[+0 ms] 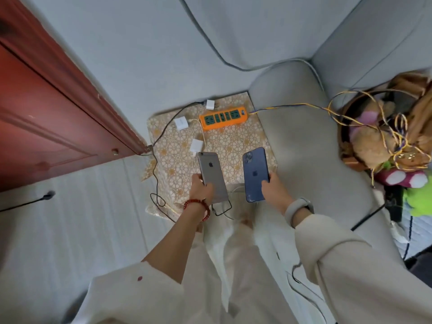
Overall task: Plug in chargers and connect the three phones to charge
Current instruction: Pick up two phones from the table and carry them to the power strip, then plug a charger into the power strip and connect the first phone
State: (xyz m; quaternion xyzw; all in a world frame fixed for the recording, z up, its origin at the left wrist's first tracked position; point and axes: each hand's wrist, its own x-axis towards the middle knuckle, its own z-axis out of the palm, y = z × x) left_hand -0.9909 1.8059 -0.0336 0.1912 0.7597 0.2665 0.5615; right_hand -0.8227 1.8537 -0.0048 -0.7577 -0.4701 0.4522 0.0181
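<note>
My left hand (pixel 201 188) grips a grey phone (pixel 211 174) back side up, over the near part of a small table with a patterned cloth (pixel 236 146). A blue phone (pixel 254 174) is held the same way by my right hand (pixel 274 191), just to the right. An orange power strip (pixel 223 118) lies at the table's far side with all its sockets bare. Three white charger bricks (pixel 210 104) (pixel 181 123) (pixel 196 145) lie loose on the cloth to its left, trailing black and white cables (pixel 161 134). A third phone is not visible.
A grey sofa arm (pixel 301 146) stands right of the table, a red wooden door (pixel 46 108) to the left. The strip's yellow-blue cord (pixel 292 105) runs right into a basket of plush toys (pixel 378 136). Cables hang off the table's near edge (pixel 222 208).
</note>
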